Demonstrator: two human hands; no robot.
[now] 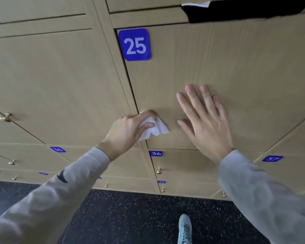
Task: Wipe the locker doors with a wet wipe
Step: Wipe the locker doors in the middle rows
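A tan locker door (pixel 236 67) with a blue plate numbered 25 (pixel 134 44) fills the upper right of the view. My left hand (pixel 128 131) grips a crumpled white wet wipe (pixel 155 128) and holds it against the door's lower left corner, near its left edge. My right hand (pixel 204 118) lies flat on the same door just right of the wipe, fingers straight and spread, pointing up.
More tan lockers surround it: doors 35 (pixel 58 149), 36 (pixel 156 153) and 37 (pixel 272 158) below, with small brass knobs (pixel 159 171). A knobbed door (pixel 6 117) is at left. A dark cloth (pixel 236 9) hangs at top right. Speckled black floor and my shoe (pixel 184 228) lie below.
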